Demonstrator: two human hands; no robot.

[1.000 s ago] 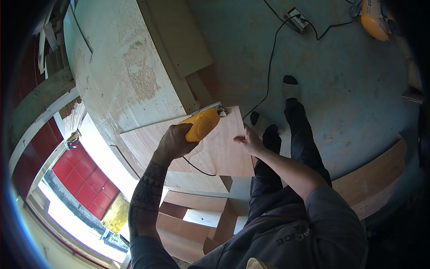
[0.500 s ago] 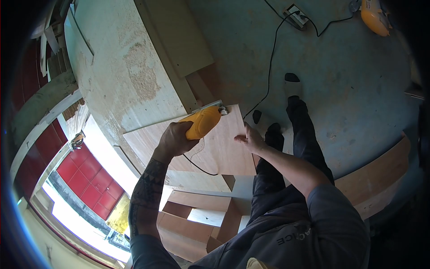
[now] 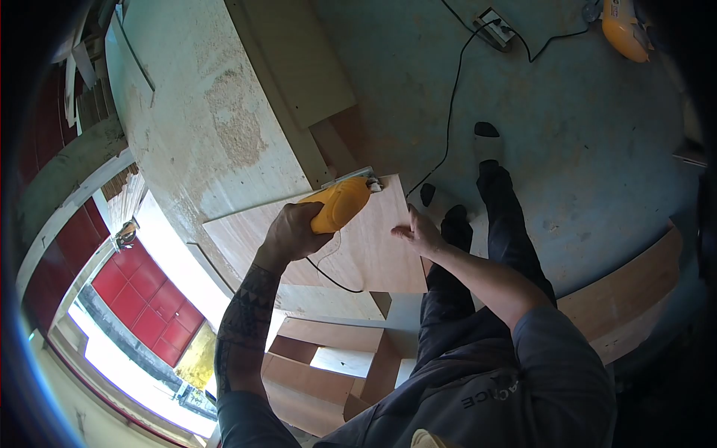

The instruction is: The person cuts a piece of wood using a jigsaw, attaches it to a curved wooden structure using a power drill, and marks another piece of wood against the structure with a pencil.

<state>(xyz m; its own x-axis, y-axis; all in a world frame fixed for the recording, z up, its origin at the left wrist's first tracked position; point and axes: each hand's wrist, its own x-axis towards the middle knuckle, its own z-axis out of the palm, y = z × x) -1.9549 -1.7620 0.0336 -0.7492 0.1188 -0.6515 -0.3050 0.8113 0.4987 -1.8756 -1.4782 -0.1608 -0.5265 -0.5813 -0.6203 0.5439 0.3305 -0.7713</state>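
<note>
A yellow corded power tool (image 3: 340,204) with a metal base plate lies along the far edge of a thin plywood board (image 3: 373,257). My left hand (image 3: 293,230) is wrapped round its body. What sort of tool it is cannot be made out, and its working end is hidden. At the board's right edge, my right hand (image 3: 420,234) grips with the thumb on top and the fingers out of sight beneath. The board rests on a large, worn, pale worktop (image 3: 187,134), its right end jutting past the worktop's edge.
A black cord runs over the floor to a power strip (image 3: 493,28), near another yellow tool (image 3: 626,33). An open wooden cabinet frame (image 3: 321,373) stands below the worktop. Curved plywood (image 3: 627,295) lies to the right. My feet (image 3: 487,131) are on the floor beside the board.
</note>
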